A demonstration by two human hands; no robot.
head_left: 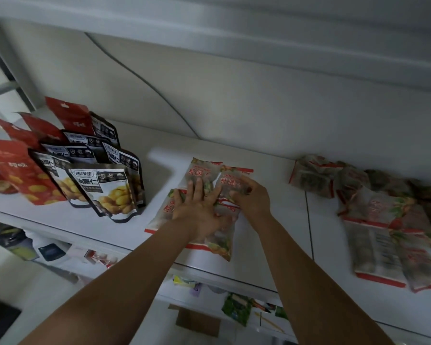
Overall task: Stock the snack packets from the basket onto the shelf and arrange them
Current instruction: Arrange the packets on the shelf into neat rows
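The longan packets [199, 170] lie flat in a small group in the middle of the white shelf [271, 220], two farther back and two nearer the front, overlapping one another. They are clear-fronted with red bands at the ends, and each carries the red characters 桂圆. The left hand [197, 207] rests on them palm down, its grip apart, fingers straight and spread across the nearer and farther packets. The right hand [249, 195] has its grip clamped on the back right packet [230, 181], fingers curled over its near edge. The nearest packet's lower corner comes close to the shelf's front edge.

To the left, past a bare strip of shelf, stand upright black-and-white chestnut pouches [110, 192] with pictures of yellow kernels and a label in which 栗仁 can be read. Red pouches [15, 170] stand behind and beside them. To the right, past a wider bare stretch crossed by a seam [309, 220], a looser pile of similar packets [383, 220] lies blurred. Below, a lower shelf holds a green packet [237, 310].
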